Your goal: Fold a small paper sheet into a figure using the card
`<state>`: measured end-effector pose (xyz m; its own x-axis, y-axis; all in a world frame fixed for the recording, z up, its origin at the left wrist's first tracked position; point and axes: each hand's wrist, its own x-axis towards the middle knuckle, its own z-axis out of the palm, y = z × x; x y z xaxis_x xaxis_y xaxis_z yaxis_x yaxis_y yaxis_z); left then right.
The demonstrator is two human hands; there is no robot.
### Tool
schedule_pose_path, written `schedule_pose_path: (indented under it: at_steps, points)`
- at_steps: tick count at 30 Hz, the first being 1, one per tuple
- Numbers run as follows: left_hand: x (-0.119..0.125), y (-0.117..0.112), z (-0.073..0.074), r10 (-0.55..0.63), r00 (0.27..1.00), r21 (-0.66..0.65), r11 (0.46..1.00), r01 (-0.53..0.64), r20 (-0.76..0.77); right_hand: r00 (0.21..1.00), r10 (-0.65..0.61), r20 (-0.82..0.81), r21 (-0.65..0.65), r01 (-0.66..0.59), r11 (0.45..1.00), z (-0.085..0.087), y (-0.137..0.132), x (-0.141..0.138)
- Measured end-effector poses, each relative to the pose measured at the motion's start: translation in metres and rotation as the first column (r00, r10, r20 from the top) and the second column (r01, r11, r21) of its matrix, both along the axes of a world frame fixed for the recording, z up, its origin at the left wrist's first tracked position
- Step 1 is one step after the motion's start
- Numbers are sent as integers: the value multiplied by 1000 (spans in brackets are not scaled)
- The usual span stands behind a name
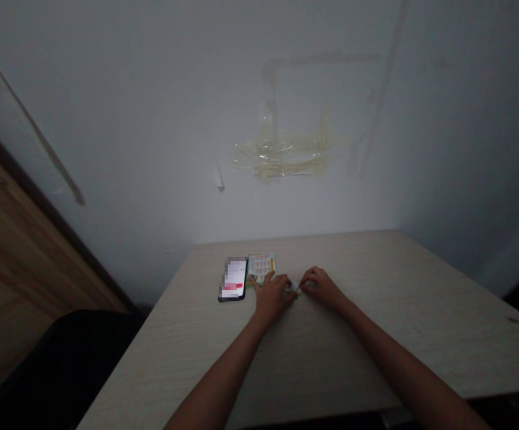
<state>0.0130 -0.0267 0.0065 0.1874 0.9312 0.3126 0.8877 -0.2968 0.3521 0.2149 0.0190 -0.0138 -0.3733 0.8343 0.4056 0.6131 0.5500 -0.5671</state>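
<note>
Both of my hands rest on a pale wooden table (375, 310) near its far middle. My left hand (272, 294) and my right hand (320, 285) meet on a small pale object (294, 288), each pinching one side of it with curled fingers. The object is too small and dim to name. Just behind my left hand lies a small green and orange printed packet (261, 266), flat on the table. A black phone (233, 279) with a lit screen lies to the left of the packet.
A white wall (151, 119) stands right behind the table, with yellowed tape remains (281, 152) stuck on it. A wooden panel (12, 251) runs along the left. A dark seat or bag (57, 364) sits low at the left of the table.
</note>
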Motion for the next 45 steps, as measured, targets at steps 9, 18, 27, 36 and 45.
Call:
schedule_pose_path:
  at_steps: [9,18,27,36,45]
  points:
    - [1,0,-2,-22,1000,24,999,22,-2,1000,-25,4,15,25,1000,-2,1,-1]
    - [7,-5,2,3,999,56,998,-1,-32,1000,-25,-4,5,25,1000,-2,1,-1]
    - [4,-7,3,30,987,89,996,-17,-157,1000,-18,-7,10,18,1000,-2,2,-1]
    - [1,-3,-1,54,972,108,994,-30,-230,1000,-15,12,62,14,998,-4,1,-1]
    - [0,-2,-3,48,974,90,996,-29,-221,996,-15,83,158,2,987,-6,-1,-2]
